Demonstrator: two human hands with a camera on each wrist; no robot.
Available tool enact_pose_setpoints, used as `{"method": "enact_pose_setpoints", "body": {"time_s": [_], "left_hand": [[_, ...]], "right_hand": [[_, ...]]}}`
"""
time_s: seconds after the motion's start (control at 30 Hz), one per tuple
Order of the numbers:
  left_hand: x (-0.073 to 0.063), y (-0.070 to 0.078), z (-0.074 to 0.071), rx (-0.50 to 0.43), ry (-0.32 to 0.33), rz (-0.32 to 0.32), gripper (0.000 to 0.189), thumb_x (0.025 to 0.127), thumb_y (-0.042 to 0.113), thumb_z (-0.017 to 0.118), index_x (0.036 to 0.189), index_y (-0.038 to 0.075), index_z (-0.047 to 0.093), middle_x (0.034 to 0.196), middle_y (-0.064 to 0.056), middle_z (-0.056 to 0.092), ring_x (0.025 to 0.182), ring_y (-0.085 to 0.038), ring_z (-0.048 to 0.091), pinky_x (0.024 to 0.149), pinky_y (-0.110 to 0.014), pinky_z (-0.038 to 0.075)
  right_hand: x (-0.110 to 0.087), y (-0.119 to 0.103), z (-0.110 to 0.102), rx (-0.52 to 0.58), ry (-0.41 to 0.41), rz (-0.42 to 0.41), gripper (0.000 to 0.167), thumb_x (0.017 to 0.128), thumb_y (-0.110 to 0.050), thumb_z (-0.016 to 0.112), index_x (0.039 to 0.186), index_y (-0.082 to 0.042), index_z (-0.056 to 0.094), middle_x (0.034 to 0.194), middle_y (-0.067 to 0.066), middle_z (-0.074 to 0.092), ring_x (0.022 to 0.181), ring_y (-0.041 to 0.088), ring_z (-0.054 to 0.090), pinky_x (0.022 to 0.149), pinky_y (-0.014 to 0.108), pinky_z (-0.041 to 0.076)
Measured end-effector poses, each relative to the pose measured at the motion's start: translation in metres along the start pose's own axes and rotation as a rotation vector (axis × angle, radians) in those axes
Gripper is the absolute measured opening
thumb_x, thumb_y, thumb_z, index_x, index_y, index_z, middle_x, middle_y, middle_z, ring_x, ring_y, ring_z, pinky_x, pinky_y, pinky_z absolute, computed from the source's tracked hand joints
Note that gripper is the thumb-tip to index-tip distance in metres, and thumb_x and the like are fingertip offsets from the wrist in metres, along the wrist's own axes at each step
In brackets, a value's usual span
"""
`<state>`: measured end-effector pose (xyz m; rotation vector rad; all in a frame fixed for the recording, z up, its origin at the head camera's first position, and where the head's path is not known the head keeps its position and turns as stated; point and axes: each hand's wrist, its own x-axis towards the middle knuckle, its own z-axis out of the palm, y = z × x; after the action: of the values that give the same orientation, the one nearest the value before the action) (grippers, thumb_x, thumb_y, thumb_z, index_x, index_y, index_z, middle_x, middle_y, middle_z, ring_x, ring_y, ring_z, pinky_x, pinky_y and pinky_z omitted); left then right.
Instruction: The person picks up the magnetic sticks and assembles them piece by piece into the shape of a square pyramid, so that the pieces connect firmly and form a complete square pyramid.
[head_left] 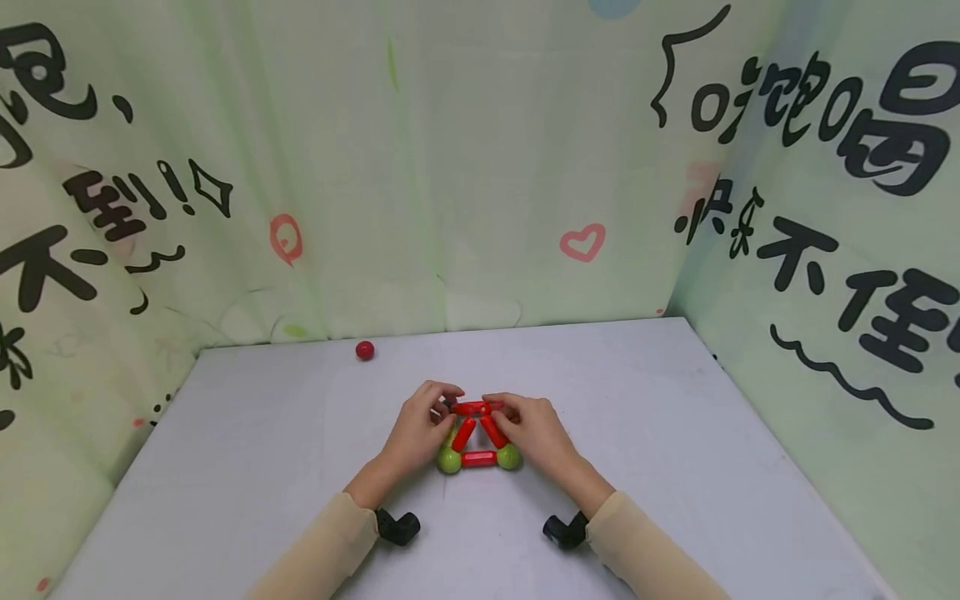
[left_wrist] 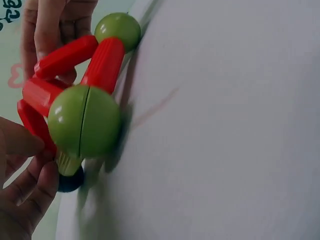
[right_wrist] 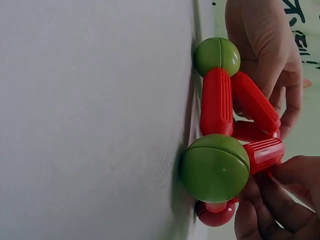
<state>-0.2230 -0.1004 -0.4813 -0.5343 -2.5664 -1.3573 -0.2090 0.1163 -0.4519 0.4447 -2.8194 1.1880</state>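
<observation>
A toy frame of red rods and balls stands on the table between both hands. Its near edge is a red rod joining two green balls; two more red rods slant up from them. Across the top lies another red rod. My left hand pinches a red rod near that top, beside a yellow-green rod and a dark blue ball. My right hand holds the top on its side, its fingertips partly hidden; a red ball sits low behind the nearer green ball.
A loose red ball lies near the back edge of the white table. Printed curtains hang behind and along both sides. Black wrist cameras are worn at both wrists.
</observation>
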Motion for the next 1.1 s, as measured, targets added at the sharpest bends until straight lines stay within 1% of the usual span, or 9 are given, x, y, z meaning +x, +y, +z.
{"method": "enact_pose_setpoints", "body": {"time_s": [0.2, 0.27, 0.33, 0.5, 0.63, 0.73, 0.83, 0.93, 1.1], "left_hand": [[0.017, -0.025, -0.021, 0.107, 0.071, -0.112, 0.028, 0.094, -0.001, 0.067, 0.121, 0.009, 0.066, 0.110, -0.008, 0.063, 0.088, -0.016, 0.059, 0.083, -0.033, 0.057], [0.025, -0.034, -0.031, 0.141, 0.090, -0.161, 0.027, 0.095, -0.001, 0.064, 0.121, 0.007, 0.066, 0.114, -0.011, 0.061, 0.094, -0.022, 0.058, 0.086, -0.038, 0.055], [0.032, -0.042, -0.042, 0.184, 0.104, -0.196, 0.027, 0.096, -0.001, 0.061, 0.122, 0.005, 0.065, 0.121, -0.015, 0.058, 0.106, -0.029, 0.056, 0.092, -0.044, 0.052], [0.046, -0.061, -0.065, 0.314, 0.099, -0.253, 0.040, 0.097, 0.000, 0.056, 0.136, 0.000, 0.056, 0.144, -0.026, 0.043, 0.139, -0.045, 0.036, 0.110, -0.059, 0.039], [0.052, -0.073, -0.075, 0.368, 0.082, -0.331, 0.052, 0.097, 0.001, 0.051, 0.148, -0.002, 0.045, 0.159, -0.032, 0.028, 0.148, -0.052, 0.023, 0.113, -0.070, 0.030], [0.052, -0.081, -0.078, 0.361, 0.081, -0.383, 0.054, 0.098, 0.001, 0.046, 0.152, -0.002, 0.040, 0.161, -0.032, 0.027, 0.147, -0.054, 0.024, 0.114, -0.071, 0.028], [0.051, -0.086, -0.077, 0.355, 0.097, -0.376, 0.050, 0.099, 0.002, 0.048, 0.149, 0.001, 0.044, 0.155, -0.031, 0.037, 0.140, -0.055, 0.034, 0.110, -0.068, 0.034], [0.049, -0.087, -0.073, 0.397, 0.119, -0.320, 0.042, 0.099, 0.005, 0.056, 0.141, 0.003, 0.052, 0.142, -0.032, 0.048, 0.128, -0.054, 0.045, 0.101, -0.065, 0.042], [0.046, -0.077, -0.060, 0.460, 0.091, -0.240, 0.033, 0.098, 0.012, 0.065, 0.130, 0.005, 0.059, 0.126, -0.030, 0.057, 0.116, -0.048, 0.054, 0.095, -0.060, 0.046]], "right_hand": [[-0.002, -0.002, 0.000, 0.049, -0.053, 0.021, 0.043, 0.095, -0.019, 0.075, 0.137, -0.014, 0.066, 0.094, -0.004, 0.075, 0.083, 0.009, 0.068, 0.074, 0.024, 0.058], [-0.002, -0.002, 0.000, 0.058, -0.070, 0.027, 0.046, 0.093, -0.017, 0.078, 0.137, -0.013, 0.065, 0.095, -0.004, 0.074, 0.085, 0.009, 0.068, 0.077, 0.025, 0.058], [-0.002, -0.003, 0.001, 0.061, -0.079, 0.035, 0.048, 0.091, -0.015, 0.080, 0.136, -0.013, 0.065, 0.095, -0.004, 0.073, 0.085, 0.010, 0.067, 0.078, 0.025, 0.058], [-0.004, -0.004, 0.001, 0.056, -0.079, 0.033, 0.048, 0.089, -0.012, 0.080, 0.135, -0.012, 0.066, 0.094, -0.004, 0.070, 0.085, 0.011, 0.064, 0.077, 0.025, 0.058], [-0.006, -0.005, 0.000, 0.063, -0.074, 0.034, 0.048, 0.089, -0.011, 0.080, 0.135, -0.011, 0.066, 0.095, -0.004, 0.071, 0.086, 0.012, 0.064, 0.078, 0.026, 0.057], [-0.006, -0.005, -0.001, 0.073, -0.078, 0.040, 0.048, 0.089, -0.010, 0.079, 0.135, -0.012, 0.066, 0.096, -0.003, 0.071, 0.088, 0.013, 0.064, 0.077, 0.026, 0.057], [-0.007, -0.005, -0.001, 0.071, -0.079, 0.036, 0.048, 0.088, -0.010, 0.079, 0.134, -0.013, 0.066, 0.097, -0.003, 0.071, 0.089, 0.014, 0.064, 0.077, 0.027, 0.057], [-0.007, -0.005, -0.002, 0.068, -0.072, 0.034, 0.047, 0.088, -0.010, 0.079, 0.133, -0.014, 0.067, 0.097, -0.003, 0.071, 0.088, 0.014, 0.064, 0.077, 0.027, 0.057], [-0.006, -0.004, -0.002, 0.062, -0.068, 0.029, 0.044, 0.089, -0.012, 0.079, 0.132, -0.013, 0.067, 0.097, -0.004, 0.072, 0.088, 0.012, 0.064, 0.078, 0.027, 0.057]]}}
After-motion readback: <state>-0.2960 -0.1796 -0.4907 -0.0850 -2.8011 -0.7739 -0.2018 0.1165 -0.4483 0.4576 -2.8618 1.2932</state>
